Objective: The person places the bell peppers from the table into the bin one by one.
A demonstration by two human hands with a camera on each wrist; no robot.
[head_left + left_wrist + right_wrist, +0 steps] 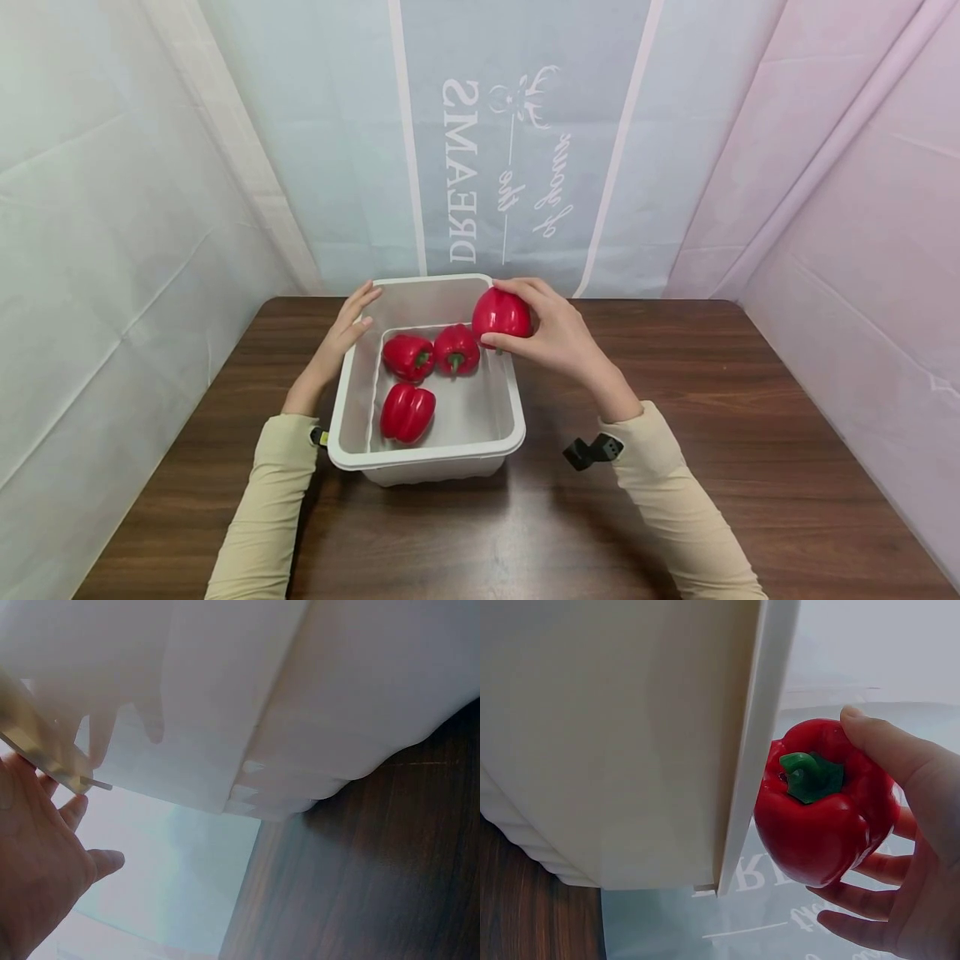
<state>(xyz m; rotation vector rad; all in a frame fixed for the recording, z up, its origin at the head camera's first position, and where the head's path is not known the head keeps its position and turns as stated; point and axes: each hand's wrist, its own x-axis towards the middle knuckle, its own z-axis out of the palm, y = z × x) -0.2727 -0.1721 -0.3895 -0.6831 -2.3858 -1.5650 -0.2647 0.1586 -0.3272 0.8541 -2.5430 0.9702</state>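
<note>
- The right hand (pixel 551 333) sits just right of centre in the head view, with fingers and thumb curled round a red pepper (pixel 500 313).
- The held pepper is at the left tip of that hand, above the far right corner of the white tub (pixel 420 455).
- In the right wrist view, the held pepper (pixel 823 802) fills the centre right of the frame, green stem toward the camera, just beside the tub's rim (pixel 754 750); whether it touches the rim cannot be told.
- The left hand (pixel 341 337) lies flat against the tub's outer left wall, fingers straight and slightly spread, gripping nothing.
- Three more peppers (pixel 408 387) lie on the tub floor, left of and below the held pepper.
- The tub stands on a dark wooden table (pixel 750 433) at the frame centre.
</note>
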